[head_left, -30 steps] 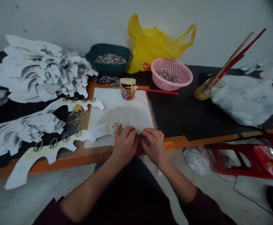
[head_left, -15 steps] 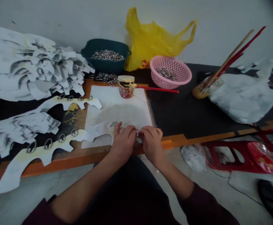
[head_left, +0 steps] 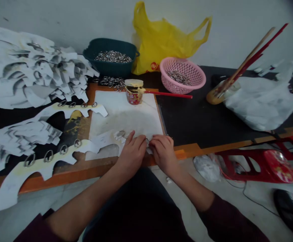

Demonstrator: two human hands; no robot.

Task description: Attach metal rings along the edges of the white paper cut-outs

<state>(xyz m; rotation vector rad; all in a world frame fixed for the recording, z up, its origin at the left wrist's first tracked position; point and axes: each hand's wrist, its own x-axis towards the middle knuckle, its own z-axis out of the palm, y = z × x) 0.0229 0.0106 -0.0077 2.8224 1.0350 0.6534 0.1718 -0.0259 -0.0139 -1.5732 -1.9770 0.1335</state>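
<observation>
My left hand [head_left: 132,156] and my right hand [head_left: 163,153] meet at the near edge of a white work sheet [head_left: 126,114]. Both pinch the end of a white paper cut-out [head_left: 106,140], and a small metal ring [head_left: 147,141] shows between them. Another ring [head_left: 120,133] lies on the cut-out, just beyond my left fingers. To the left lies a long cut-out strip [head_left: 40,169] with several rings along it. Part of what my fingers grip is hidden by them.
A glue jar [head_left: 133,92] with a red-handled brush [head_left: 168,95] stands behind my hands. Further back are a green basket of rings [head_left: 108,60], a pink basket [head_left: 181,75] and a yellow bag [head_left: 163,40]. Stacked cut-outs [head_left: 35,67] lie at left.
The whole scene has shifted slightly left and up in view as my head moved. My hands stay together on the cut-out, and my left index finger now reaches further forward.
</observation>
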